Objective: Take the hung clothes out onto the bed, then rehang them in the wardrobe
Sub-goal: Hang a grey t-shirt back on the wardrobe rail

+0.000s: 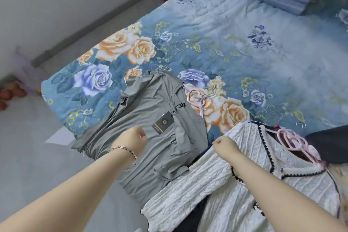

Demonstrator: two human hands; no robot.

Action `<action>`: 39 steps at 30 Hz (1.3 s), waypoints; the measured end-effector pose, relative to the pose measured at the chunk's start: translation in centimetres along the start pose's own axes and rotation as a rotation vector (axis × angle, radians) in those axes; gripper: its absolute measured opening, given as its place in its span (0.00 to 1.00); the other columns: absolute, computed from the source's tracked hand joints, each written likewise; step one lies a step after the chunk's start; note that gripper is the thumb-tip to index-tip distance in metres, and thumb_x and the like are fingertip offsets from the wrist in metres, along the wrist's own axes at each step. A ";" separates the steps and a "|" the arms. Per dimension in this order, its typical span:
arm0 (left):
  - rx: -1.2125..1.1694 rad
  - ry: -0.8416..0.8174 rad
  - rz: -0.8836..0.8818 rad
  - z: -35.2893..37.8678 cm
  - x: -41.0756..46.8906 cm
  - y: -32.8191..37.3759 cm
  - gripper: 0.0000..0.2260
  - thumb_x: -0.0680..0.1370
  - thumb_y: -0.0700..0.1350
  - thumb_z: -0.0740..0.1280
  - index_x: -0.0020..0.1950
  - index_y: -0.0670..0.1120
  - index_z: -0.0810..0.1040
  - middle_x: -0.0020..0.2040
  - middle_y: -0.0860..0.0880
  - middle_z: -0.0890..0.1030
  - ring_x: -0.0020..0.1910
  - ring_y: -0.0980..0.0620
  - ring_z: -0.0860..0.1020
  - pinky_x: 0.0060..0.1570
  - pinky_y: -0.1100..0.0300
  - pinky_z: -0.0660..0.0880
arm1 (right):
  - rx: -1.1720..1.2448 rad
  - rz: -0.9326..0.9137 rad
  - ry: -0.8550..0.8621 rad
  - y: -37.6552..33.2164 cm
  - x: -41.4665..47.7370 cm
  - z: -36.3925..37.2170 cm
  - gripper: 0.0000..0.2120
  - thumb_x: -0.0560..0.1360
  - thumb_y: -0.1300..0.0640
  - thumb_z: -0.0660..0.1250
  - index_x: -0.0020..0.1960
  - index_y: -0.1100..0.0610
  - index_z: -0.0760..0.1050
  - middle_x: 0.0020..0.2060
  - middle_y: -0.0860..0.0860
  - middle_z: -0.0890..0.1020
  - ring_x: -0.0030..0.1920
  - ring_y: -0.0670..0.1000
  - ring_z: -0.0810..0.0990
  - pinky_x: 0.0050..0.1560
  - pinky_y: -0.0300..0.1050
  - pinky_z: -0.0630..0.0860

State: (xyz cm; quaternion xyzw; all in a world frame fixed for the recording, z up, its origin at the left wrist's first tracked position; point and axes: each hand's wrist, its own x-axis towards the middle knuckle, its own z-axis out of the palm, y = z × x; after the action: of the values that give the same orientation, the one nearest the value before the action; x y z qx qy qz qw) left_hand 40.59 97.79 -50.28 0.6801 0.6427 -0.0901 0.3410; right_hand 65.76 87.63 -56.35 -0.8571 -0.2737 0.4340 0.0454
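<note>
Head view: my left hand [131, 139] clenched empty over grey shirt [150, 103], right hand [225, 145] curled at white cable-knit cardigan [203, 186] edge, grip unclear.

Dark garment [331, 143] mostly under cardigan [216, 194], poss. trousers

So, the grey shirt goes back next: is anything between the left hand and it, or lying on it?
Nothing visible lies between the left hand and the grey shirt. Only a sleeve of the white cardigan appears to overlap the shirt's lower hem, nearest the camera.
</note>
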 end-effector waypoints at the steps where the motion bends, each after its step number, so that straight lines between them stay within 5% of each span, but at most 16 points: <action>1: 0.007 0.003 0.003 0.5 1.6 0.3 0.06 0.77 0.42 0.57 0.43 0.48 0.73 0.47 0.44 0.82 0.49 0.45 0.79 0.49 0.56 0.75 | -0.018 0.002 -0.004 -0.8 1.8 0.1 0.12 0.78 0.61 0.55 0.38 0.60 0.72 0.37 0.59 0.75 0.37 0.57 0.74 0.38 0.45 0.70; 3: 0.037 -0.006 0.018 1.4 4.7 1.1 0.06 0.78 0.43 0.57 0.45 0.48 0.73 0.48 0.46 0.82 0.50 0.45 0.78 0.48 0.57 0.73 | -0.050 0.012 0.031 -2.2 5.2 0.7 0.10 0.77 0.61 0.56 0.46 0.62 0.75 0.47 0.61 0.79 0.49 0.59 0.78 0.49 0.47 0.75; 5: 0.056 -0.024 0.020 2.4 7.5 1.7 0.06 0.78 0.44 0.57 0.46 0.50 0.73 0.49 0.47 0.81 0.51 0.46 0.77 0.48 0.58 0.72 | -0.073 0.023 0.068 -3.1 8.7 1.5 0.08 0.77 0.60 0.57 0.45 0.59 0.74 0.50 0.59 0.80 0.52 0.59 0.77 0.51 0.46 0.74; 9: 0.032 -0.050 -0.007 4.3 12.4 2.4 0.05 0.78 0.43 0.58 0.45 0.52 0.71 0.48 0.49 0.80 0.50 0.46 0.77 0.49 0.57 0.73 | -0.032 0.087 0.137 -4.5 15.0 3.1 0.16 0.78 0.52 0.59 0.58 0.62 0.72 0.58 0.59 0.77 0.59 0.61 0.75 0.54 0.49 0.73; 15: 0.012 -0.107 -0.061 5.7 16.1 2.3 0.06 0.77 0.43 0.58 0.44 0.53 0.72 0.43 0.51 0.77 0.46 0.48 0.75 0.46 0.60 0.71 | 0.014 0.235 0.122 -5.0 20.1 5.3 0.16 0.78 0.50 0.60 0.55 0.62 0.76 0.52 0.59 0.81 0.52 0.60 0.79 0.44 0.45 0.72; 22: 0.033 -0.126 -0.118 4.9 15.9 1.6 0.06 0.78 0.44 0.58 0.44 0.53 0.71 0.45 0.51 0.76 0.46 0.48 0.74 0.44 0.60 0.70 | 0.169 0.110 0.300 -4.9 18.1 3.8 0.11 0.79 0.56 0.59 0.40 0.59 0.70 0.35 0.55 0.75 0.38 0.56 0.71 0.36 0.44 0.62; 28: -0.030 -0.096 -0.147 2.7 12.8 1.6 0.07 0.78 0.42 0.58 0.41 0.52 0.70 0.46 0.49 0.79 0.45 0.49 0.74 0.41 0.62 0.68 | 0.295 -0.288 0.396 -8.6 12.9 0.6 0.17 0.79 0.55 0.60 0.32 0.56 0.63 0.24 0.48 0.67 0.28 0.49 0.64 0.34 0.46 0.56; 33: -0.118 -0.046 -0.145 0.1 7.1 0.7 0.11 0.76 0.41 0.60 0.37 0.54 0.69 0.42 0.51 0.78 0.42 0.50 0.74 0.39 0.62 0.66 | 0.225 -0.793 0.426 -11.1 5.9 -0.5 0.20 0.73 0.46 0.57 0.32 0.60 0.70 0.28 0.45 0.67 0.33 0.45 0.64 0.34 0.41 0.60; 39: -0.163 0.093 -0.137 -5.1 -2.7 -4.0 0.13 0.76 0.41 0.60 0.34 0.55 0.67 0.42 0.52 0.77 0.43 0.51 0.74 0.42 0.63 0.68 | 0.179 -1.124 0.477 -14.7 -5.6 -1.4 0.13 0.73 0.49 0.61 0.33 0.54 0.72 0.31 0.41 0.66 0.32 0.40 0.63 0.32 0.37 0.63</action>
State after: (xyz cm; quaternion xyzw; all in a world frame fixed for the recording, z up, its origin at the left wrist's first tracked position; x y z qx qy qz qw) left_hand 34.81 98.36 -46.30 0.6080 0.7079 -0.0289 0.3582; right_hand 57.85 97.48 -46.82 -0.6481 -0.6283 0.1613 0.3989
